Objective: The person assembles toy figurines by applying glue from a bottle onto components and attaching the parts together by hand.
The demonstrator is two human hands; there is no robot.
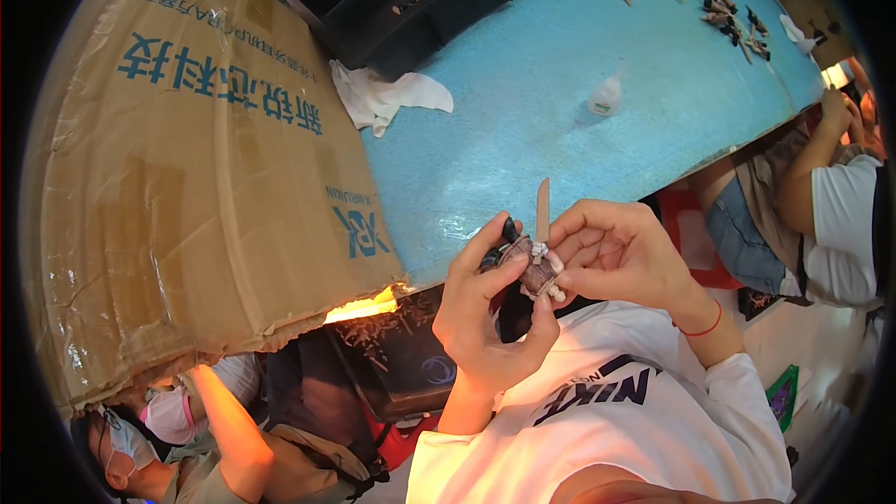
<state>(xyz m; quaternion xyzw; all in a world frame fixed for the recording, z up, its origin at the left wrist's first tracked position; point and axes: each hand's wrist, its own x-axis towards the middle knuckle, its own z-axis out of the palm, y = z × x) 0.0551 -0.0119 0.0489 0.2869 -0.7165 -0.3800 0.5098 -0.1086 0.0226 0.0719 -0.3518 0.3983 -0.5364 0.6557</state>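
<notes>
Left hand (490,308) grip closed on small brown-and-black figurine (538,274), held up by near edge of light-blue flat bench (523,140). Right hand (621,252) grip pinching figurine's side, beside its flat, tan, blade-shaped piece (543,208).

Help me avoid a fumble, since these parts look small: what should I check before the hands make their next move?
1. Figurine secured: ok, held between the thumb and fingers of the left hand.
2. Right hand placed: ok, fingertips at the figurine's side; how firmly they grip, cannot tell.
3. Blade-shaped piece firmly attached: cannot tell; its lower end is crowded by fingers and small parts.
4. Small whitish bottle out of the way: ok, on the blue table, apart from both hands.
5. White cloth out of the way: ok, beside the carton.
</notes>
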